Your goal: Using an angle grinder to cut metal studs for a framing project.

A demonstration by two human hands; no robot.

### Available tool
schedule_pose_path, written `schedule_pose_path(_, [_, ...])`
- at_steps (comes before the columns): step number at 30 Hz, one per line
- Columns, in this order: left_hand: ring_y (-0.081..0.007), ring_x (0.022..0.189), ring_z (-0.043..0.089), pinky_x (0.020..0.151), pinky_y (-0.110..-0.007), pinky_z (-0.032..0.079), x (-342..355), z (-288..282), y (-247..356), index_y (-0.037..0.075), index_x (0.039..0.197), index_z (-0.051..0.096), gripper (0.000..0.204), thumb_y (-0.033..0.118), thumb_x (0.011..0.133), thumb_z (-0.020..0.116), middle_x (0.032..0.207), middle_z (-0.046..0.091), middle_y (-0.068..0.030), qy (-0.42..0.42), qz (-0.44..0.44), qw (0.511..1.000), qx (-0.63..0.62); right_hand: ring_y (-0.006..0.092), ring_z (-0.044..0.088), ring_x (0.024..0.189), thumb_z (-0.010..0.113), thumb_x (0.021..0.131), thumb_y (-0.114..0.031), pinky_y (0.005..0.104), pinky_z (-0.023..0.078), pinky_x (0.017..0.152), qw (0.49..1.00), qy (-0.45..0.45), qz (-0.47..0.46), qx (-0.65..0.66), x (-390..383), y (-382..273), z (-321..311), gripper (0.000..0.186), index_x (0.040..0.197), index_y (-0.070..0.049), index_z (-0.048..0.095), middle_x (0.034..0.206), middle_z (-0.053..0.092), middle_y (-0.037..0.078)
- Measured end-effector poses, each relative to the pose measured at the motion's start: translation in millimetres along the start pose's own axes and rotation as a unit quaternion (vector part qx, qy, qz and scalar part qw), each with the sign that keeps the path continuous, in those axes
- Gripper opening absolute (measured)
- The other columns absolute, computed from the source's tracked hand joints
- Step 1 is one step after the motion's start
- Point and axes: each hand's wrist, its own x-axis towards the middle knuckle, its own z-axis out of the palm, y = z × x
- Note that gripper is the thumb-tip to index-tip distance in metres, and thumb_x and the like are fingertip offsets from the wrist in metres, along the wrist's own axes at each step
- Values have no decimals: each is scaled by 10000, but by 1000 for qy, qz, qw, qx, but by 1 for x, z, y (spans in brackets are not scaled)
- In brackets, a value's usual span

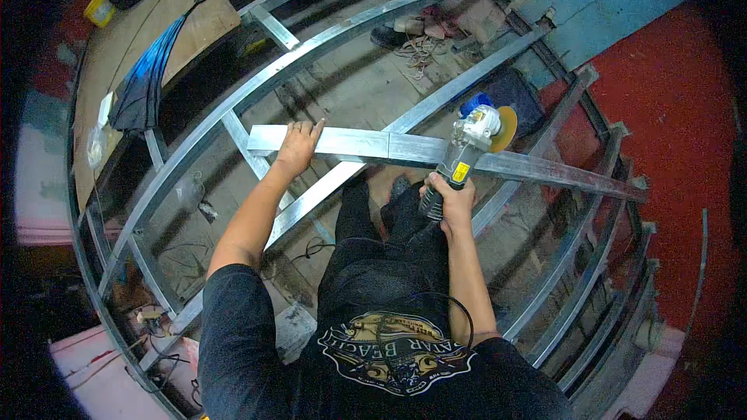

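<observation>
My right hand [454,206] is wrapped round the handle of an angle grinder [471,140], grey and silver with a yellow label. Its yellowish-tan disc [505,129] faces to the right. The grinder sits just over a silver metal tube [350,142] that lies across the frame in front of me. My left hand [297,148] grips this tube near its left end, fingers over the top. A thin dark line crosses the tube between my two hands. A black cord runs beside my right forearm. Whether the disc is spinning cannot be made out.
Metal bars of a large frame [475,74] surround me, over a littered floor. At upper left a folded blue-black umbrella [152,78] lies on a wooden board [204,27]. Beyond the grinder is a dark blue container [510,97]. Shoes and cords [420,47] lie farther off.
</observation>
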Motion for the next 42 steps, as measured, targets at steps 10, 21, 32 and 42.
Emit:
schedule_pose_path(10, [-395, 1150, 716, 954, -461, 596, 81, -33, -43, 83, 1522, 574, 976, 84, 595, 879, 1234, 723, -225, -312, 35, 945, -90, 202, 736, 658, 851, 902, -32, 350, 609, 613, 999, -19, 24, 44, 4, 0, -2, 226, 1012, -23, 654, 836, 740, 93])
schedule_pose_path(21, [-429, 1019, 755, 885, -505, 606, 94, -36, -45, 38, 991, 797, 409, 228, 642, 895, 1015, 774, -261, -229, 5, 969, -88, 193, 725, 648, 873, 874, -22, 343, 605, 601, 998, -7, 57, 35, 14, 15, -11, 299, 1055, -38, 636, 862, 731, 70])
schedule_pose_path(32, [-432, 1132, 727, 972, -507, 585, 63, -68, 27, 3, 1092, 762, 442, 209, 704, 816, 1135, 757, -270, -244, -46, 959, -136, 187, 723, 651, 870, 893, -47, 332, 588, 582, 996, -60, 67, -5, 15, 9, -7, 267, 1031, -20, 644, 837, 727, 82])
schedule_pose_path(42, [-235, 1008, 685, 965, -375, 507, 16, -68, 93, -37, 1191, 725, 561, 475, 1143, 502, 1039, 756, -147, -8, -175, 786, -593, 174, 691, 623, 884, 806, -48, 348, 575, 578, 994, -70, 73, -38, -14, 72, 98, 338, 1064, -31, 666, 854, 725, 61])
